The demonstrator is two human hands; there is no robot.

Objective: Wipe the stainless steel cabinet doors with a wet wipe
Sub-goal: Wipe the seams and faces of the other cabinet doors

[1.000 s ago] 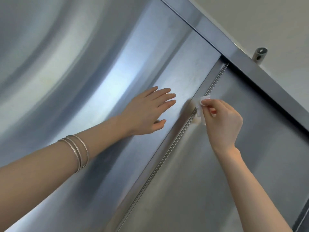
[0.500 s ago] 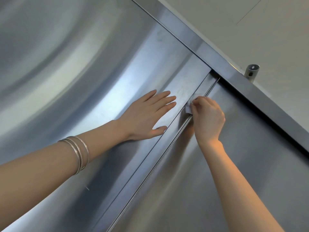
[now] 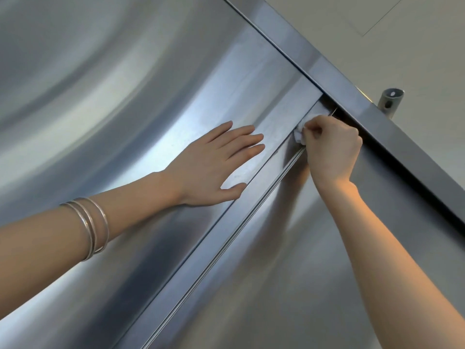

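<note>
Two stainless steel cabinet doors fill the view: the left door [image 3: 105,102] and the right door [image 3: 289,260], meeting at a vertical edge strip [image 3: 226,235]. My left hand [image 3: 214,165] lies flat on the left door, fingers straight, beside the strip. My right hand [image 3: 329,149] grips a small white wet wipe [image 3: 299,133] and presses it against the top of the strip, close under the upper frame. Most of the wipe is hidden by my fingers.
The steel top frame [image 3: 352,86] of the cabinet runs diagonally above my right hand. Above it is a pale ceiling or wall [image 3: 377,34] with a short metal tube fitting [image 3: 391,100]. Silver bangles [image 3: 93,227] sit on my left forearm.
My right hand has slid the wipe up the edge strip toward the top frame. My left hand has stayed flat on the left door.
</note>
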